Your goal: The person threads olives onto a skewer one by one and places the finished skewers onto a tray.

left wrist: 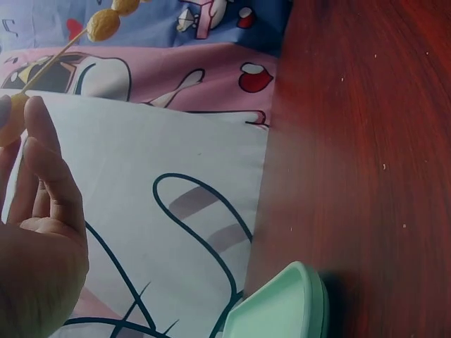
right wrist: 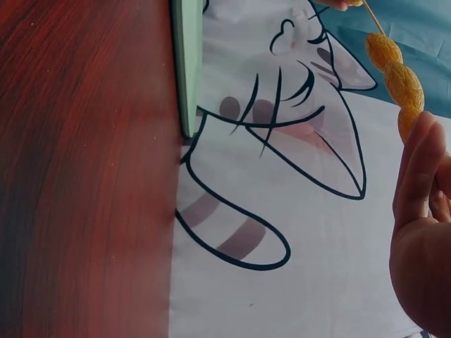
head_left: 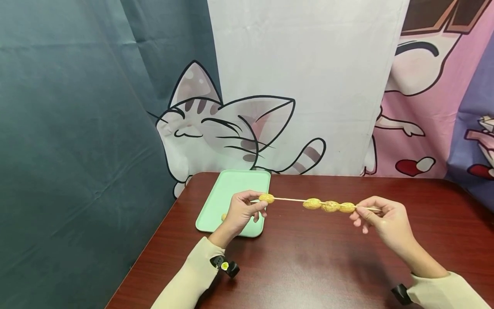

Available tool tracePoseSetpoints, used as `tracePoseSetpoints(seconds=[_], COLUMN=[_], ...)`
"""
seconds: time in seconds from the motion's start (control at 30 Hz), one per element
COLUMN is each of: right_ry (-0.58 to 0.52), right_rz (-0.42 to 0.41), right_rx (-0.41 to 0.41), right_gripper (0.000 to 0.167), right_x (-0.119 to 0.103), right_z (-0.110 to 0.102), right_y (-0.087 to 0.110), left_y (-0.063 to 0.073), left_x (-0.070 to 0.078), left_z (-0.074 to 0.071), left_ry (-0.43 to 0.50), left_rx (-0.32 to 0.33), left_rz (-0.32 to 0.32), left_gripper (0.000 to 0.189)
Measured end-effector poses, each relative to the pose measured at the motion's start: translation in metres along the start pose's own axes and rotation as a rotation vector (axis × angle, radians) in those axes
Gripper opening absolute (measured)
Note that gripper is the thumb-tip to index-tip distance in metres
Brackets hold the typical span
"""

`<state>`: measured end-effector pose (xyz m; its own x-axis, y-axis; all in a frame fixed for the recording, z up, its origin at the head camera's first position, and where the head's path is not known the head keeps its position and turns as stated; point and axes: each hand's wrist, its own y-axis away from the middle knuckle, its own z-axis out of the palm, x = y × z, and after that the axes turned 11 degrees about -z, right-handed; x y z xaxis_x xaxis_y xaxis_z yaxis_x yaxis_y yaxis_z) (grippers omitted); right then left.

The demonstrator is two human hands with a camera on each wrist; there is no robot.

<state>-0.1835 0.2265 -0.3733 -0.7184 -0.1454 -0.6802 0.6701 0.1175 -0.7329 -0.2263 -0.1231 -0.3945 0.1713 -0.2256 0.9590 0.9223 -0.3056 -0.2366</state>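
Note:
A thin wooden skewer [head_left: 288, 199] is held nearly level above the table, with three small yellow oval balls [head_left: 330, 207], like baby potatoes, threaded side by side on its right half. My right hand [head_left: 389, 222] pinches the skewer between thumb and fingers, right beside the last of these balls. At the skewer's left end, another yellow ball [head_left: 266, 198] is pinched between the thumb and fingers of my left hand [head_left: 240, 213]. That ball meets the skewer's tip; how deep the tip goes in cannot be seen. In the right wrist view the threaded balls [right wrist: 404, 86] look wrinkled.
A light green tray [head_left: 221, 189] lies on the dark red wooden table [head_left: 308, 262] at the left, partly behind my left hand. One yellow ball [head_left: 224, 217] shows in it beside my wrist. Behind the table hangs a cloth [head_left: 308, 64] with cartoon prints.

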Motion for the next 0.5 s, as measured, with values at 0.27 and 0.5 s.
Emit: tracePoseSetpoints(seconds=[0.27, 0.5], right_ry=[0.045, 0.052], right_rz=[0.005, 0.014], right_rx=[-0.031, -0.028], right_gripper=[0.013, 0.012], right_x=[0.0021, 0.0019], right_z=[-0.0010, -0.0008], right_y=[-0.0014, -0.0019], left_y=[0.0010, 0.0009], left_x=[0.0002, 0.0004], left_z=[0.0012, 0.0037], left_ry=[-0.037, -0.049], left_rx=[0.021, 0.028], left_rz=[0.025, 0.035], left_gripper=[0.027, 0.023])
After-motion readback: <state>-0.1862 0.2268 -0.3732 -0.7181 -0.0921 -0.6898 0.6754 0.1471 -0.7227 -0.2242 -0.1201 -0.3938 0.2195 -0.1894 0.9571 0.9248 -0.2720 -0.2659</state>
